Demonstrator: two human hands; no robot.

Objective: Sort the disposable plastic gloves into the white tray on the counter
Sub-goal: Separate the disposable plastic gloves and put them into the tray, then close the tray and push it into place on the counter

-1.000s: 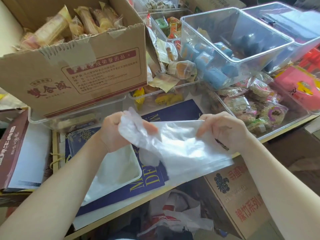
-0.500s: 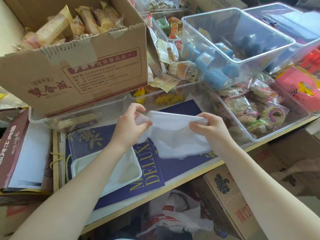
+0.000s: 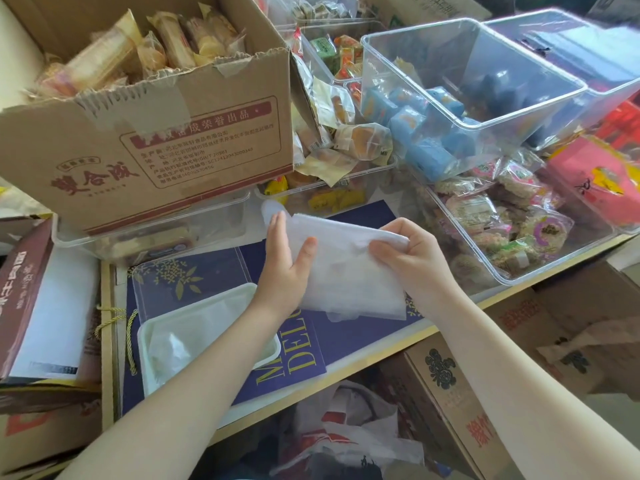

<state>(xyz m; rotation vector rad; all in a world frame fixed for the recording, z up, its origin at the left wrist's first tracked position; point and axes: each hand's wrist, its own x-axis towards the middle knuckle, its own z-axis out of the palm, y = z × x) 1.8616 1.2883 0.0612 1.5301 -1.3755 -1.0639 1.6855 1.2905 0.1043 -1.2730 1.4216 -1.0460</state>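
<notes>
A folded stack of thin translucent plastic gloves (image 3: 349,271) is held between both hands above the blue box lid on the counter. My left hand (image 3: 287,261) lies flat along its left side with the thumb on top. My right hand (image 3: 412,261) pinches its upper right edge. The white tray (image 3: 147,336) sits to the lower left, partly hidden by my left forearm, with a crumpled clear glove (image 3: 169,348) lying in it.
A cardboard box of wrapped pastries (image 3: 145,109) stands at the back left on a clear bin. Clear bins of snacks (image 3: 467,84) crowd the back and right. A dark red box (image 3: 20,285) lies left. Cartons (image 3: 460,386) and bags sit below the counter edge.
The wide spread sheet of gloves has been folded into a smaller stack and lifted farther back. My left hand has shifted from gripping its corner to lying flat against its left side.
</notes>
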